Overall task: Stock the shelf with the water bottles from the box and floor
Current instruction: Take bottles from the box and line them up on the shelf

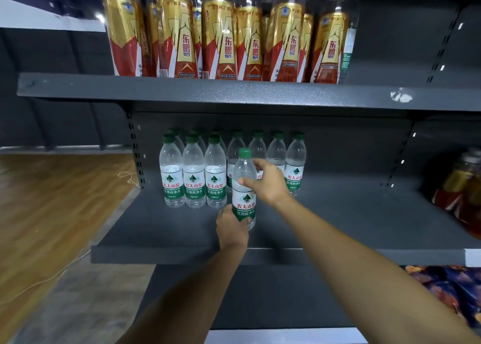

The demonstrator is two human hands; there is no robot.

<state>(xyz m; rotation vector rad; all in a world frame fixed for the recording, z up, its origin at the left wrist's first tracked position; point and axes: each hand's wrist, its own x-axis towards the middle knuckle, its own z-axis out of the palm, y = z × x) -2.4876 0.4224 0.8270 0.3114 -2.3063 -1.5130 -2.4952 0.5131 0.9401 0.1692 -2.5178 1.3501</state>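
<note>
A clear water bottle (243, 185) with a green cap and green label stands upright over the middle grey shelf (161, 234), just right of the front row. My left hand (231, 226) grips its lower part from the front. My right hand (265, 181) holds its upper body, thumb on the front and fingers round the back. Several matching water bottles (194, 172) stand in two rows behind and to the left. The box and the floor bottles are out of view.
Gold and red drink bottles (223, 31) fill the upper shelf (234, 93). More amber bottles (466, 187) sit at the right end of the middle shelf. Snack packets (447, 289) lie on the shelf below at right. Wood floor (52, 200) lies to the left.
</note>
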